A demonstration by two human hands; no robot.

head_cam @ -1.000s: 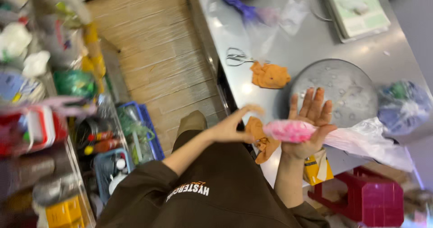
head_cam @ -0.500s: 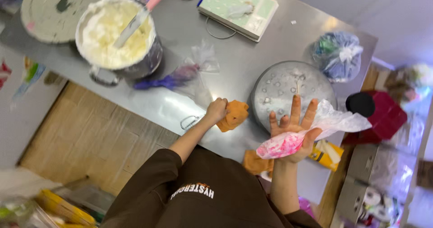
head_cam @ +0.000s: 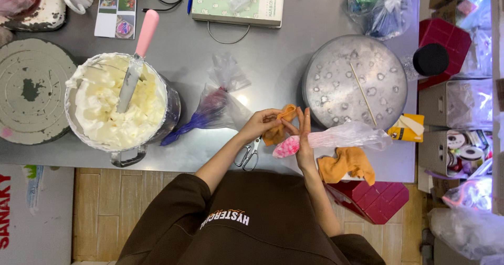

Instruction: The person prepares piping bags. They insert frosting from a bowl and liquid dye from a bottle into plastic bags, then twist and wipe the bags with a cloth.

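My left hand (head_cam: 261, 125) grips a small orange cloth (head_cam: 279, 130) and presses it against the pink-filled end of a clear piping bag (head_cam: 336, 138). My right hand (head_cam: 303, 139) holds that bag across its palm, with the fingers stretched upward. The bag's loose plastic tail trails right over the edge of a round metal tray (head_cam: 357, 81). Both hands meet over the steel table (head_cam: 273, 55), just above a pair of scissors (head_cam: 248, 154).
A pot of white cream (head_cam: 121, 107) with a pink-handled spatula (head_cam: 139, 50) stands at the left, beside a worn turntable (head_cam: 29, 89). A purple piping bag (head_cam: 210, 110), a second orange cloth (head_cam: 349, 162), a notebook (head_cam: 239, 0) and a red stool (head_cam: 375, 199) lie around.
The camera view has swung around. My left hand has carried the orange cloth across to the pink end of the piping bag, which stays in my right hand.
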